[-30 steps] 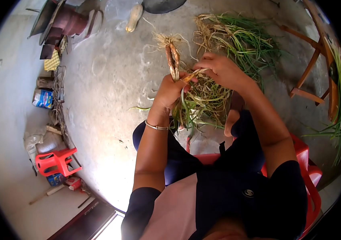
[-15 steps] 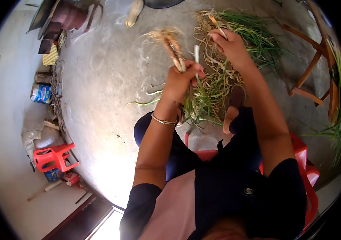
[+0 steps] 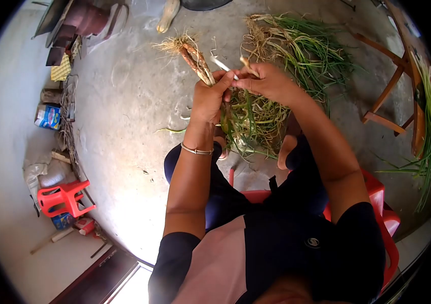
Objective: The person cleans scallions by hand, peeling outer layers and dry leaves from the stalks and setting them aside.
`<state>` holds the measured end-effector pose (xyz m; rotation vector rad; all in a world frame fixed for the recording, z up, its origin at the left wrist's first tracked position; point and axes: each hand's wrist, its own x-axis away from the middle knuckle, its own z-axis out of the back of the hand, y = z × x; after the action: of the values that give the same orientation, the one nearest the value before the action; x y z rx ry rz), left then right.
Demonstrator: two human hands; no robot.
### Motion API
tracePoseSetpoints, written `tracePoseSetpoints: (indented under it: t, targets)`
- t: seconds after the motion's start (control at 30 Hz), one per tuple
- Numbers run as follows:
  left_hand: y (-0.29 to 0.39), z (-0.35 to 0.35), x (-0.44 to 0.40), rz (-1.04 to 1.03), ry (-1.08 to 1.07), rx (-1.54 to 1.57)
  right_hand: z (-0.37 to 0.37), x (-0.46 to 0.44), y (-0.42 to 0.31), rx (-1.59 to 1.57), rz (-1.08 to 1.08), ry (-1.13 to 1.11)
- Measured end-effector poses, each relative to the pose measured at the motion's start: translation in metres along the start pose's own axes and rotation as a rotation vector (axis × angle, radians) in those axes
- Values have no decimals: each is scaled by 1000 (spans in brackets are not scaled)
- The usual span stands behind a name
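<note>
My left hand (image 3: 208, 99) is closed around several green onions (image 3: 195, 62), their brown-skinned stems and pale, hairy roots pointing up and away from me. A clean white green onion stem (image 3: 224, 67) sticks out between the two hands, by the left thumb. My right hand (image 3: 273, 85) is pinched at its fingertips, touching or nearly touching the left one. From its fingers a yellowish-brown piece of green onion (image 3: 248, 65) stands out; whether it is loose skin or a whole stem I cannot tell. Below both hands lies a heap of withered leaves and peelings (image 3: 256, 121).
Beyond my right hand a pile of rooted green onions (image 3: 316, 48) spreads on the concrete floor (image 3: 124, 106). A wooden stand (image 3: 392, 96) with long green leaves (image 3: 430, 116) is at right. A squash (image 3: 169, 16) lies ahead; a small red chair (image 3: 66, 197) stands by the left wall.
My right hand has come down and left from over the onion pile to meet my left hand. The left hand has shifted slightly left with its bundle.
</note>
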<state>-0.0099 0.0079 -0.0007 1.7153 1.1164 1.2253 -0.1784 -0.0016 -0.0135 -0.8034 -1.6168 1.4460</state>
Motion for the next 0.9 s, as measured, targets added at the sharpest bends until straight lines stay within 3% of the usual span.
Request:
tracePoseSetpoints:
  t: [0.17, 0.23, 0.33, 0.5, 0.6, 0.73, 0.83, 0.9]
  targets:
    - [2, -3, 2, -29, 8, -50, 5, 2, 0, -195, -75, 4]
    - [2, -4, 4, -44, 34, -85, 12, 3, -1, -449, -32, 204]
    - [1, -8, 10, 86, -120, -327, 22, 2, -3, -655, -17, 283]
    - [-16, -17, 11, 49, -232, -361, 22, -1, 1, -906, -49, 339]
    - [-13, -20, 10, 121, -278, -430, 23, -3, 4, -963, 0, 272]
    - [-14, -19, 11, 145, -259, -278, 15, 2, -10, -848, 17, 285]
    - [-5, -17, 11, 152, -233, -133, 22, 3, -2, -765, -24, 240]
    - [2, -13, 10, 150, -196, -33, 31, 5, 5, -780, -208, 152]
